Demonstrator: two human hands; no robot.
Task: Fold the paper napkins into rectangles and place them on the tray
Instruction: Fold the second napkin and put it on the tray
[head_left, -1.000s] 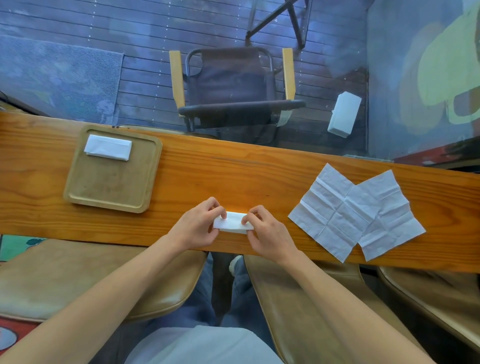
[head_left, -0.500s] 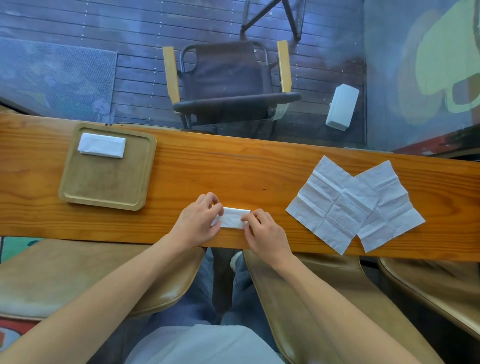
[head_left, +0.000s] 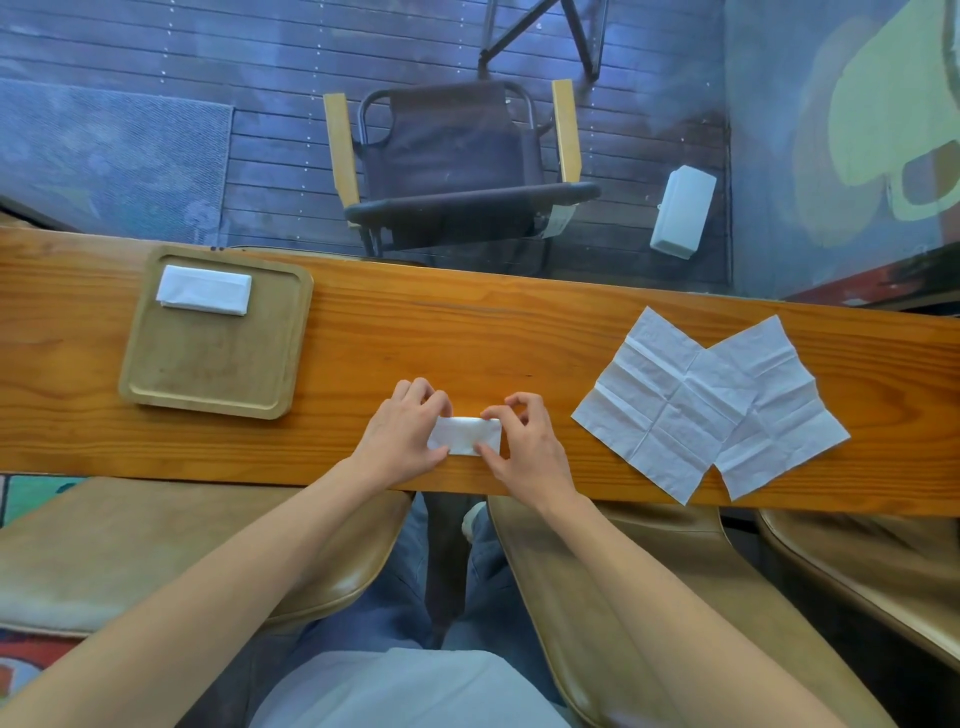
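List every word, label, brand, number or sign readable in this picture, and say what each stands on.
None: no readable text anywhere.
White folded paper napkin between the hands: blank.
Square wooden tray: unmarked.
Two unfolded white napkins: creases only.
White box on the floor: no legible label.

A café, it seems. A long wooden counter (head_left: 467, 332) faces a window; a chair (head_left: 452, 161) stands on decking (head_left: 260, 171) outside.

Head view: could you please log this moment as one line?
both hands pinch folded napkin | tray: one folded napkin | two flat napkins remaining
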